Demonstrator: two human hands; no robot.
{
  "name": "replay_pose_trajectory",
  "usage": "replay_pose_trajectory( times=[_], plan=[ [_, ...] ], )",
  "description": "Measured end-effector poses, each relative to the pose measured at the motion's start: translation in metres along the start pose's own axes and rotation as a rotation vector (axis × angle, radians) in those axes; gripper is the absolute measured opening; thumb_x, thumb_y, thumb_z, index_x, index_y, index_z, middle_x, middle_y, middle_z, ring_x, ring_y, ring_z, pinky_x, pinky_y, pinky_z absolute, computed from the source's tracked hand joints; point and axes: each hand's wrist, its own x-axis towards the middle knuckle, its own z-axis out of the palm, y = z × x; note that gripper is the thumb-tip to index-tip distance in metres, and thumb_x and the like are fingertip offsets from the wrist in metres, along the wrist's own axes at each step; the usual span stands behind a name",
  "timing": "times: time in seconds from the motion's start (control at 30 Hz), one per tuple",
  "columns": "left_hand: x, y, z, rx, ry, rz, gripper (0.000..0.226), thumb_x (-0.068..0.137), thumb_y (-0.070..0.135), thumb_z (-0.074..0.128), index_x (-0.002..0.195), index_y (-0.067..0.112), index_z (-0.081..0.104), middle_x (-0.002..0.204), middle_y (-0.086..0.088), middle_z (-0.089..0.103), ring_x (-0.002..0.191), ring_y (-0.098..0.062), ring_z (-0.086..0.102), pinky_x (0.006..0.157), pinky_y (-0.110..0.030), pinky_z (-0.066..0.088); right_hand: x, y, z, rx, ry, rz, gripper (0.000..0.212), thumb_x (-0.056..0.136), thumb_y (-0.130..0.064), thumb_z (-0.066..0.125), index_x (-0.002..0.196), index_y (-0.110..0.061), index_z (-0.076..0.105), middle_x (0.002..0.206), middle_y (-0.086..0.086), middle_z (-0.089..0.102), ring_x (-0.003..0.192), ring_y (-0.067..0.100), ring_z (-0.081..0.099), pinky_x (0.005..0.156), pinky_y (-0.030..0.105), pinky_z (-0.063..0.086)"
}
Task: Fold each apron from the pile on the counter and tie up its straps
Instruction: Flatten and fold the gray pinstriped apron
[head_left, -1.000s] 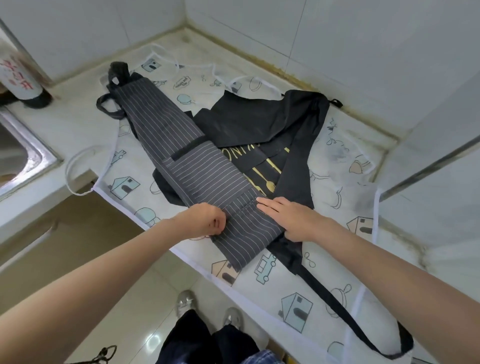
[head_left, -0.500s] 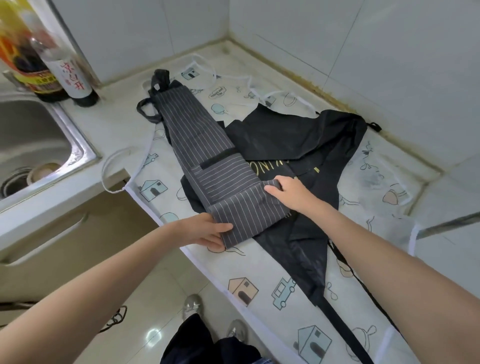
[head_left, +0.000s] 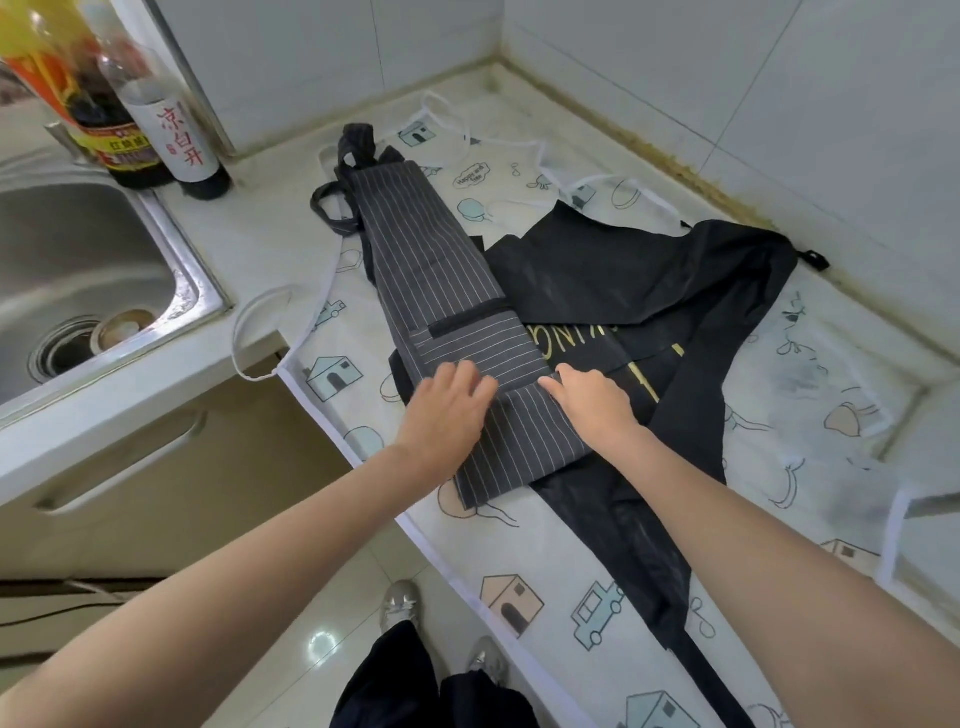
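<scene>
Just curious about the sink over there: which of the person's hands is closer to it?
Left. The left hand rests on the striped apron's sink-side edge, nearest the sink. The right hand lies on the apron's far edge, beside the black apron.

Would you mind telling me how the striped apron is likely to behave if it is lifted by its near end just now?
The striped apron is thin cloth folded into a long strip, so it would probably sag and unfold. Both the left hand and right hand press it flat, suggesting the crease won't hold unaided. Its loose straps at the far end would likely dangle.
</scene>
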Motion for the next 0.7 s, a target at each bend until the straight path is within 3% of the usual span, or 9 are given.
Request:
replay_pose_trajectory(
  times=[0.1, 0.17, 0.23, 0.3, 0.47, 0.5, 0.57, 0.63, 0.7],
  plan=[
    [0.001, 0.002, 0.018, 0.046, -0.121, 0.221, 0.058, 0.099, 0.015, 0.038, 0.150, 0.014, 0.010, 0.157, -0.008, 0.008, 0.144, -0.025, 0.009, 0.116, -0.033, 0.014, -0.001, -0.001, -0.002, -0.033, 0.024, -0.033, 0.048, 0.101, -0.045, 0.023, 0.123, -0.008, 0.045, 0.111, 0.016, 0.063, 0.100, 0.032, 0.061, 0.071, 0.034, 0.042],
    [-0.006, -0.002, 0.028, 0.034, -0.193, 0.274, 0.056, 0.102, 0.021, 0.020, 0.149, 0.012, -0.007, 0.158, -0.006, -0.011, 0.145, -0.020, -0.012, 0.114, -0.030, -0.009, -0.003, 0.000, -0.006, -0.036, 0.023, -0.083, 0.047, 0.102, -0.043, 0.023, 0.125, -0.007, 0.044, 0.109, 0.015, 0.064, 0.096, 0.030, 0.062, 0.067, 0.030, 0.039],
    [-0.012, -0.008, 0.035, 0.011, -0.199, 0.290, 0.055, 0.098, 0.036, 0.000, 0.145, 0.013, -0.017, 0.155, -0.004, -0.018, 0.138, -0.016, -0.024, 0.108, -0.027, -0.020, -0.004, 0.001, -0.009, -0.043, 0.004, -0.109, 0.046, 0.102, -0.042, 0.022, 0.126, -0.007, 0.042, 0.106, 0.013, 0.064, 0.093, 0.028, 0.063, 0.065, 0.028, 0.037],
    [-0.013, -0.015, 0.039, -0.014, -0.212, 0.299, 0.067, 0.082, 0.050, -0.017, 0.140, 0.016, -0.022, 0.151, 0.000, -0.024, 0.134, -0.013, -0.028, 0.106, -0.027, -0.023, -0.003, 0.001, -0.008, -0.081, -0.004, -0.089, 0.045, 0.102, -0.041, 0.022, 0.124, -0.008, 0.042, 0.106, 0.014, 0.065, 0.093, 0.029, 0.063, 0.065, 0.030, 0.038],
    [-0.009, -0.026, 0.041, -0.102, -0.276, 0.316, 0.071, 0.077, 0.056, -0.018, 0.138, 0.020, -0.025, 0.146, 0.005, -0.030, 0.136, -0.009, -0.027, 0.109, -0.023, -0.019, -0.001, 0.008, -0.011, -0.203, 0.038, -0.121, 0.032, 0.102, -0.030, 0.033, 0.127, -0.010, 0.034, 0.113, 0.012, 0.057, 0.091, 0.030, 0.060, 0.062, 0.034, 0.039],
    [-0.009, -0.027, 0.040, -0.118, -0.278, 0.317, 0.072, 0.077, 0.057, -0.018, 0.138, 0.021, -0.026, 0.145, 0.005, -0.030, 0.136, -0.009, -0.027, 0.109, -0.023, -0.020, -0.003, 0.013, -0.017, -0.234, 0.063, -0.194, 0.034, 0.100, -0.018, 0.040, 0.132, -0.011, 0.033, 0.121, 0.011, 0.050, 0.096, 0.029, 0.058, 0.065, 0.036, 0.042],
    [-0.009, -0.027, 0.039, -0.140, -0.283, 0.316, 0.072, 0.076, 0.058, -0.018, 0.137, 0.021, -0.026, 0.145, 0.005, -0.030, 0.135, -0.008, -0.028, 0.109, -0.023, -0.020, -0.009, 0.027, -0.024, -0.284, 0.074, -0.415, 0.064, 0.086, 0.009, 0.049, 0.143, -0.011, 0.028, 0.141, 0.009, 0.035, 0.119, 0.026, 0.046, 0.084, 0.039, 0.047],
    [-0.009, -0.027, 0.039, -0.147, -0.306, 0.314, 0.073, 0.075, 0.059, -0.017, 0.137, 0.022, -0.026, 0.148, 0.004, -0.028, 0.135, -0.008, -0.028, 0.109, -0.022, -0.020, -0.017, 0.038, -0.026, -0.375, 0.011, -0.582, 0.085, 0.077, 0.020, 0.049, 0.150, -0.009, 0.018, 0.156, 0.008, 0.017, 0.141, 0.025, 0.025, 0.107, 0.038, 0.035],
    [-0.007, -0.027, 0.038, -0.156, -0.337, 0.315, 0.076, 0.074, 0.060, -0.016, 0.139, 0.021, -0.025, 0.153, 0.003, -0.024, 0.135, -0.008, -0.028, 0.108, -0.022, -0.020, -0.023, 0.046, -0.016, -0.510, -0.101, -0.589, 0.091, 0.081, 0.016, 0.046, 0.151, -0.011, -0.005, 0.159, 0.003, -0.008, 0.147, 0.020, 0.001, 0.118, 0.035, 0.016]
  ],
)
